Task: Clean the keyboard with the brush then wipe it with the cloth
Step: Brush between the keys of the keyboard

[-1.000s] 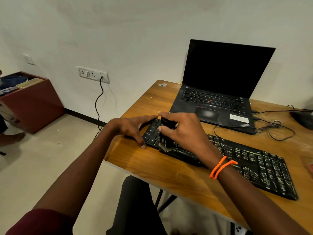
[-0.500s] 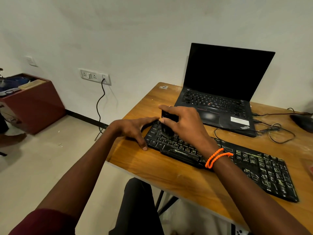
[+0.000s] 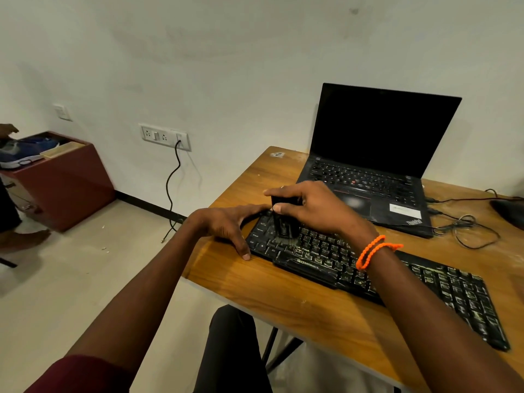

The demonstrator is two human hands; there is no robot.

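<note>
White wall (image 3: 226, 66) backs a wooden desk (image 3: 297, 302) whose left edge runs diagonally from the far corner down toward the viewer, with open tiled floor (image 3: 85, 279) beyond it on the left. On the desk lies a long black keyboard (image 3: 411, 282), set at a slant: its left end sits near the desk's left edge, its right end near the front edge at lower right. A strip of bare wood lies between the keyboard's front and the front edge of the desk.

At the left end of the keyboard, the right hand (image 3: 317, 211) grips a black brush (image 3: 283, 219) upright, thumb and fingers curled round the handle, bristles down on the keys. An orange band (image 3: 374, 249) circles that wrist. The left hand (image 3: 226, 225) rests on the desk at the keyboard's left end, fingers spread and fairly straight, the thumb tip on the wood just beside the keyboard's front corner and the fingers reaching toward its far corner.

Behind the keyboard stands an open black laptop (image 3: 377, 165), screen dark, close to but apart from the keyboard's back edge. Loose cables (image 3: 467, 228) coil to the laptop's right. A wall socket (image 3: 164, 136) with a black cord (image 3: 173, 188) hangs left of the desk, and a red-brown cabinet (image 3: 62, 188) stands well apart at far left.
</note>
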